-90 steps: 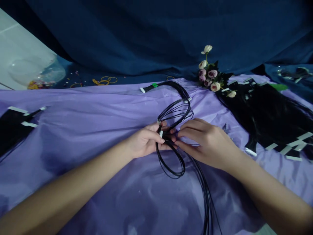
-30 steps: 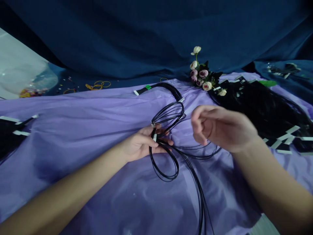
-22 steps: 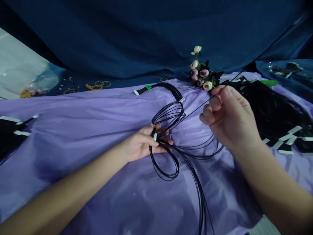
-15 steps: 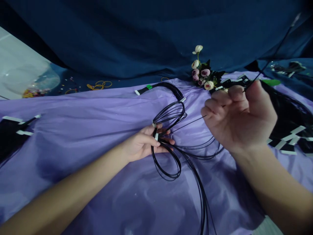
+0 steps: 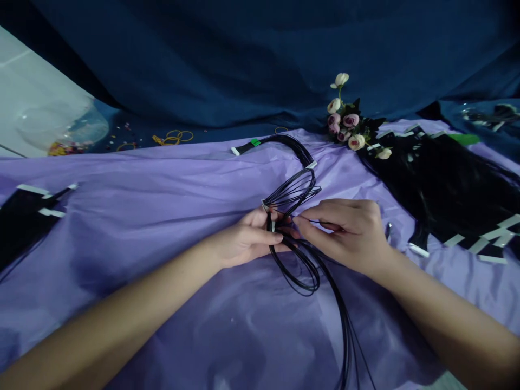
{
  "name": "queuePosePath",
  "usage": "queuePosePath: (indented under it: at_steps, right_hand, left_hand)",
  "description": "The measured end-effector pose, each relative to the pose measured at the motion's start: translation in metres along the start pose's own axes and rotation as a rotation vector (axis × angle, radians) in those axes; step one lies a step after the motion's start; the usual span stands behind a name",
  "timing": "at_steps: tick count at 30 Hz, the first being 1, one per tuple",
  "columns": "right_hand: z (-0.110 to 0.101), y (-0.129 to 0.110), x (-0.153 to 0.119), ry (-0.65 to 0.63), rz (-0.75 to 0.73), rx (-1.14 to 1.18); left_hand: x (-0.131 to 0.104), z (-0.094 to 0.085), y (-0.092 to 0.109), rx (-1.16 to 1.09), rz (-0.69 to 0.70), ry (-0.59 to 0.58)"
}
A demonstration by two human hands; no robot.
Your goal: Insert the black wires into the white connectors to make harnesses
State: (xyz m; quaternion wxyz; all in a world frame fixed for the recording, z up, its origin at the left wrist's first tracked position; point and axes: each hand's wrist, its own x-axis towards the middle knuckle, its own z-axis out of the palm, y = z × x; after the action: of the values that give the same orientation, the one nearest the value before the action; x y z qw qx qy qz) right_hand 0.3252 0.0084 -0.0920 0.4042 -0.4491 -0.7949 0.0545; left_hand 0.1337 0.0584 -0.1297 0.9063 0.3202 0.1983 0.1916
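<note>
My left hand (image 5: 244,241) is closed around a bundle of thin black wires (image 5: 345,325), its thumb pressing on top near a small white piece (image 5: 273,225). Loops of the bundle stand out above and below the fingers, and the loose strands trail down towards the front edge. Just right of it, my right hand (image 5: 353,238) pinches a thin black wire close to the left fingertips. Its far fingers are curled and partly hidden.
A purple cloth (image 5: 162,189) covers the table. Behind lies a curved black wire bundle (image 5: 290,140) with white ends and green tape. Artificial flowers (image 5: 344,120) stand beside a dark pile with white ends (image 5: 459,184); a similar pile (image 5: 24,222) lies left. Yellow rings (image 5: 174,137) lie behind.
My right hand has come down and left from its raised position, bringing the wire close to my left hand. The left hand keeps its hold on the bundle. The view has shifted slightly.
</note>
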Motion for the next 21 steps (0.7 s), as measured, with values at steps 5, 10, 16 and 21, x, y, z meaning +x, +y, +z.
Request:
queuePosePath:
  at_steps: [5, 10, 16, 21]
  right_hand:
    - [0.010, 0.002, -0.003, -0.002, -0.024, -0.021]
    - [0.015, 0.002, -0.003, -0.001, -0.007, -0.051]
    - [0.016, -0.001, -0.004, 0.011, 0.029, -0.070]
    - [0.018, -0.008, -0.004, -0.024, 0.168, -0.042]
  left_hand:
    - [-0.001, -0.001, -0.002, 0.013, 0.002, 0.022]
    - [0.000, 0.000, -0.002, 0.027, 0.008, -0.006]
    - [0.001, 0.002, -0.003, 0.050, 0.029, -0.025]
    - [0.001, 0.004, -0.005, 0.065, 0.048, -0.024]
